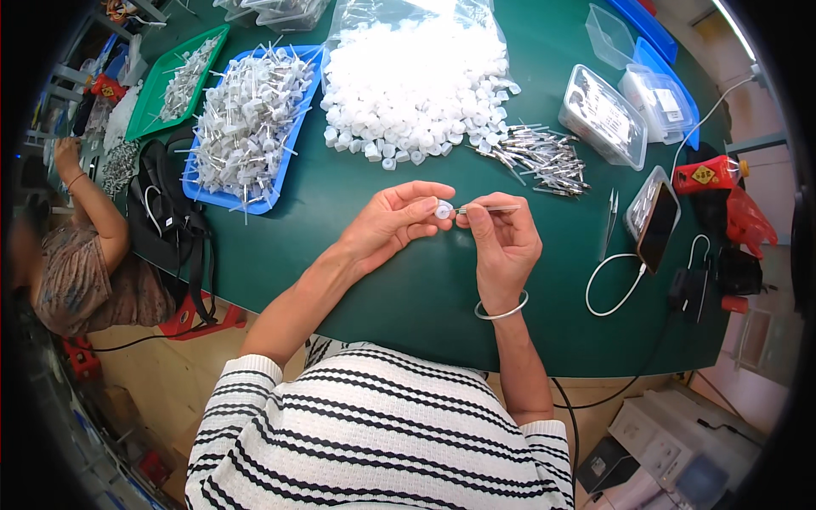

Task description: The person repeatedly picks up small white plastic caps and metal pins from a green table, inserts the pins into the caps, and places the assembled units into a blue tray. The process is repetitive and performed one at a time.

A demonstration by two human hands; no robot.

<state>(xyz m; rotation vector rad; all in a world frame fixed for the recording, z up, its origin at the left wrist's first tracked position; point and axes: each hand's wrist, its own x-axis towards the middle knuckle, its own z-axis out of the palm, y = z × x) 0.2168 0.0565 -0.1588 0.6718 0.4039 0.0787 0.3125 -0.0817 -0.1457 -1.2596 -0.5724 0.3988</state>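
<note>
My left hand (387, 223) pinches a small white plastic cap (444, 210) between thumb and fingers. Facing it, my right hand (503, 242) is closed on a thin metal pin (497, 207), whose tip points left and meets or nearly meets the cap; whether it is inside the cap I cannot tell. Straight beyond my hands lies a big pile of white caps (408, 93), spilling from a clear plastic bag. Beside that pile, to the right, loose metal pins (544, 160) lie in a heap on the green table (408, 297).
At left, a blue tray (274, 200) and a green tray (136, 127) hold capped pins. Clear tubs (605, 119), tweezers (610, 223) and a phone (658, 228) with a white cable are at right. A black backpack (170, 200) and another person's arm (98, 208) are at far left.
</note>
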